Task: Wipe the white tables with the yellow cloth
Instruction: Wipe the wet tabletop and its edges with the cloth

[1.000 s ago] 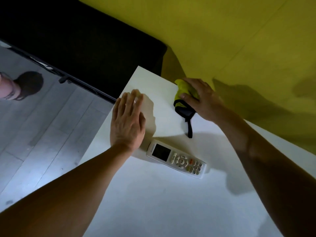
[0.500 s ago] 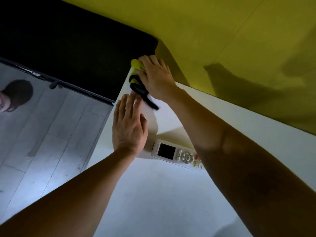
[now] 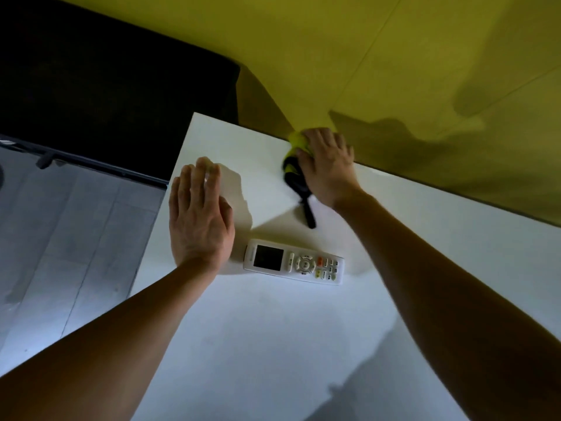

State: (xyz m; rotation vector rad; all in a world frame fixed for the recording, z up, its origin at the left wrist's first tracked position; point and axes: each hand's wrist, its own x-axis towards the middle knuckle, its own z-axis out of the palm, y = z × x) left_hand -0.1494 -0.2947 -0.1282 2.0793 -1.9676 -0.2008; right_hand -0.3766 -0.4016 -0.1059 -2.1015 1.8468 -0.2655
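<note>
The yellow cloth (image 3: 294, 140) is bunched into a small wad under the right hand (image 3: 326, 168), at the far edge of the white desk (image 3: 273, 344) where it meets the yellow wall (image 3: 349, 56); only parts of it show, a bright lime-yellow tuft poking out past the fingertips and a blurred patch on the thumb side; a black trim or band runs along its near side, and a short black strap (image 3: 309, 212) trails from it across the desk toward the person's body, lying just off the inner side of the right wrist; the fabric is soft-edged in the view, so its weave cannot be told. The right hand is closed down over the cloth, palm pressing it to the desk, fingers curled around the wad and pointing at the wall. The left hand (image 3: 198, 220) lies flat and open on the desk, fingers together and stretched forward, well apart from the cloth and near the desk's left edge; it holds nothing. A white remote control (image 3: 294, 265) with a dark screen and coloured buttons lies on the desk between the two forearms, just beside the heel of the left hand, nearer the body than the right hand. Beyond the left hand's outer side the grey plank floor (image 3: 60, 238) shows, and ahead of it a black bulk (image 3: 106, 86) stands against the wall.
</note>
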